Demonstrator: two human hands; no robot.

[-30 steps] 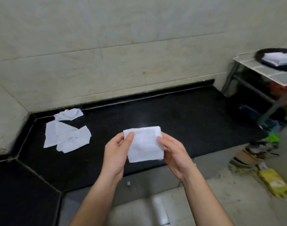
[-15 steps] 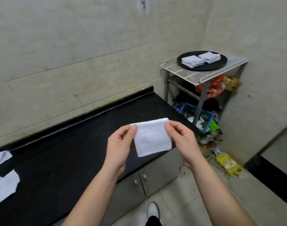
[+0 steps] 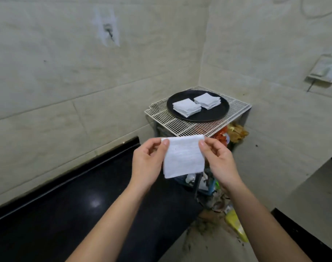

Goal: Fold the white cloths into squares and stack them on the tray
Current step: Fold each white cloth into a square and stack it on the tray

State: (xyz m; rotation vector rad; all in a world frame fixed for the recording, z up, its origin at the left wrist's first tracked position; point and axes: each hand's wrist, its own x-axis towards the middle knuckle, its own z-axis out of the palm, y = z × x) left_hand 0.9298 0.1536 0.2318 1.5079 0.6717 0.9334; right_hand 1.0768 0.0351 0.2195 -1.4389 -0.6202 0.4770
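Tiles (image 3: 67,91); cloth (image 3: 183,157) in left grip (image 3: 148,163), right grip (image 3: 219,163)

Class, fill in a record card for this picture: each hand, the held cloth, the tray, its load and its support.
held cloth: white, folded roughly square, hanging between both hands
left hand: pinches its top left corner
right hand: pinches its top right corner
tray: round, black, on the wire rack
on tray: left stack and right stack of folded cloths

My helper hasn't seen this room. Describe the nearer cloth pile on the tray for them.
A white wire rack stands in the corner, a round black tray on it. Of the tray's two folded-cloth piles, it is the left pile, closer than the right pile.
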